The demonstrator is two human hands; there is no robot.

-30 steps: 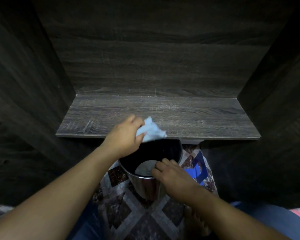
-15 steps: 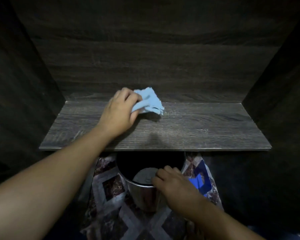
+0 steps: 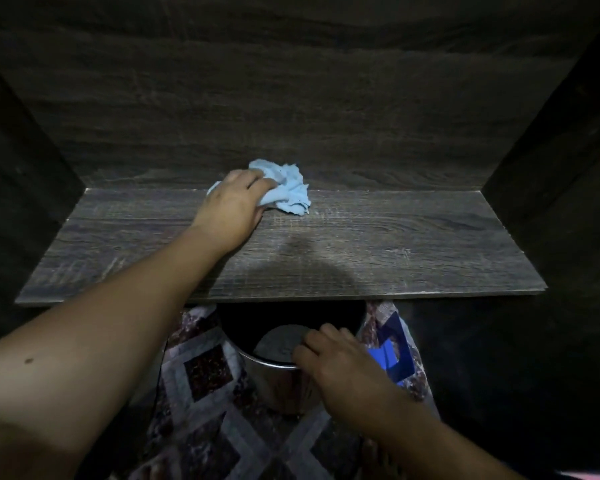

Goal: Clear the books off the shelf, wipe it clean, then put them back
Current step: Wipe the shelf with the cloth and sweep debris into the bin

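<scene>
The dark wooden shelf [image 3: 413, 244] has no books on it. My left hand [image 3: 234, 207] is shut on a crumpled light blue cloth [image 3: 288, 192] and presses it onto the shelf near the back wall, left of the middle. Below the shelf's front edge, my right hand [image 3: 340, 362] grips the rim of a round metal bucket [image 3: 281, 386] that stands on the floor. No books are in view.
Dark wooden side walls [image 3: 551, 161] and a back panel close in the shelf. The patterned tile floor [image 3: 205, 393] lies under the bucket. A blue object [image 3: 392, 355] sits on the floor right of the bucket.
My left hand carried the cloth from over the bucket up onto the shelf and back toward the rear wall. My right hand stayed on the bucket's rim.
</scene>
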